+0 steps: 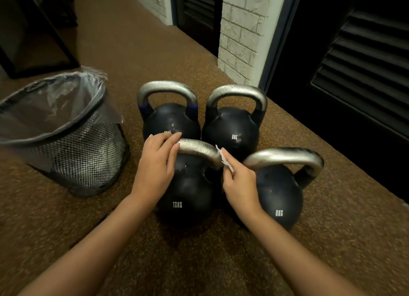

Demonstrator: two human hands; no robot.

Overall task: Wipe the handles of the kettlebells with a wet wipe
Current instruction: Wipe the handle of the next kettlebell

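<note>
Wiping is under way on the near-left kettlebell, the one marked 12KG, at the right bend of its handle. The right hand pinches the wipe between thumb and curled fingers, with the white edge showing just above the fingertips and pressed against the metal. The left hand holds the opposite end of the same handle, fingers curled over the top of the bar, steadying the bell.

Procedure for this step, as a judgement from the present layout:
- Keep the left grip firm so the bell does not rock.
- Wrap the wipe round the bar rather than dabbing one face; the underside appears untouched, though the view does not settle this.
- Draw the wipe from the right bend toward the left fingers, then shift the left hand to expose the covered section.
- Droplets are visible along the bar between the two hands; cover that span fully.

Just right of the right fingers stands the near-right kettlebell. Beyond the left fingertips stand the far-left kettlebell and far-right kettlebell; droplets also show on their handles. A lined mesh bin sits well left of the left hand, for the spent wipe.
</note>
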